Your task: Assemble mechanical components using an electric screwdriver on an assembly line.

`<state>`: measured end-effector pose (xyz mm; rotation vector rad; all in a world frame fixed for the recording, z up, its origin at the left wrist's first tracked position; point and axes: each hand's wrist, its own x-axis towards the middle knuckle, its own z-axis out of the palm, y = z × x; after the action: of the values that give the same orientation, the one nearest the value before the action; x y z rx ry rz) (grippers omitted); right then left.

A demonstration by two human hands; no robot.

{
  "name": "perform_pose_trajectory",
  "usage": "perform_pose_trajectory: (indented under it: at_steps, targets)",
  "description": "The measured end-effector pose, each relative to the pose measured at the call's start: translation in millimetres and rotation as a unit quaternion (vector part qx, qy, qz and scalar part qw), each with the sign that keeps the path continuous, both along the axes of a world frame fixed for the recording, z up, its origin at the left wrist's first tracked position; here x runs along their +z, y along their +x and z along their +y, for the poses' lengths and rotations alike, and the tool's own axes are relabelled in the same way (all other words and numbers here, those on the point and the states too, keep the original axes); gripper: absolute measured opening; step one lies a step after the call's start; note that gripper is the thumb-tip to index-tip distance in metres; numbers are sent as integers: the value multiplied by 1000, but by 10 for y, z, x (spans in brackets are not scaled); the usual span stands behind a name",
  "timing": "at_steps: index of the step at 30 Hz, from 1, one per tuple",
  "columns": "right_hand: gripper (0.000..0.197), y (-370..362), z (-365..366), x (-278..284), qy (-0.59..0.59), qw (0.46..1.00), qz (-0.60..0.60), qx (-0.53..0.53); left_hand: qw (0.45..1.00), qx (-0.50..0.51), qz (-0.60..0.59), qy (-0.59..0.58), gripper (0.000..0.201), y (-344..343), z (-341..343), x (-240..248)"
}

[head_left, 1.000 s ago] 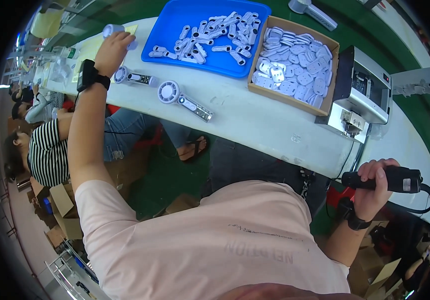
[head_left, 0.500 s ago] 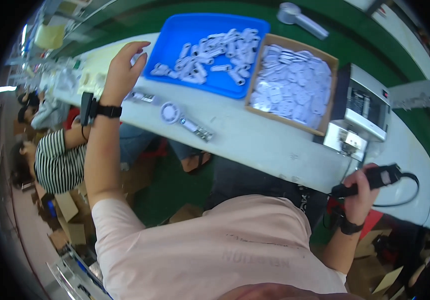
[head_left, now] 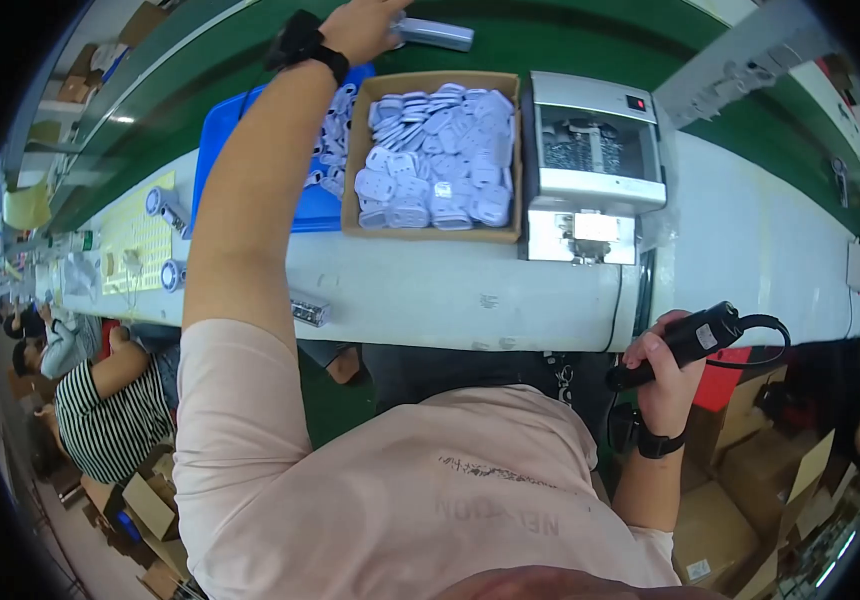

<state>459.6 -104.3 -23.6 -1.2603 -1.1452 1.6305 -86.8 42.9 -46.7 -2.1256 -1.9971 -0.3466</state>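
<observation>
Inspection note: reach to the far strip carries snag and drop risks

From the remote feed I find the left hand (head_left: 362, 32) stretched to the far side of the bench (head_left: 410, 295), at one end of a pale handled device (head_left: 440, 36). That device lies on the green strip (head_left: 540, 38) behind the blue tray (head_left: 222, 138) and the carton (head_left: 430, 235) of white parts. I cannot tell whether the fingers pinch it or merely touch it; the hand hides the contact. If it is held by that end alone, I judge it could swing or slip.

The right hand (head_left: 672, 374) is wrapped firmly around a black handheld tool (head_left: 702, 335) near the bench's front edge. Its cord (head_left: 782, 328) loops off the rear; a sharp pull sideways could snag it.

The left forearm (head_left: 265, 190) crosses over the tray, so lowering it could disturb the small parts (head_left: 333, 140) inside. I also note a fan head (head_left: 173, 275) left of the arm and a clear-ended handle (head_left: 310, 309) right of it; whether they join is hidden. The handle sits near the front edge, where a dropped elbow could knock it off.
</observation>
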Motion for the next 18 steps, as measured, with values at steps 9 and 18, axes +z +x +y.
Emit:
perform_pose_trajectory:
  at_steps: [9,18]
  targets:
    - [33,20,22,-36,-8,1000,15,-1,988,48,87,-122,51,70,101,-49]
    - [38,-202,43,128,24,997,35,60,895,45,-434,95,43,835,-1489,634]
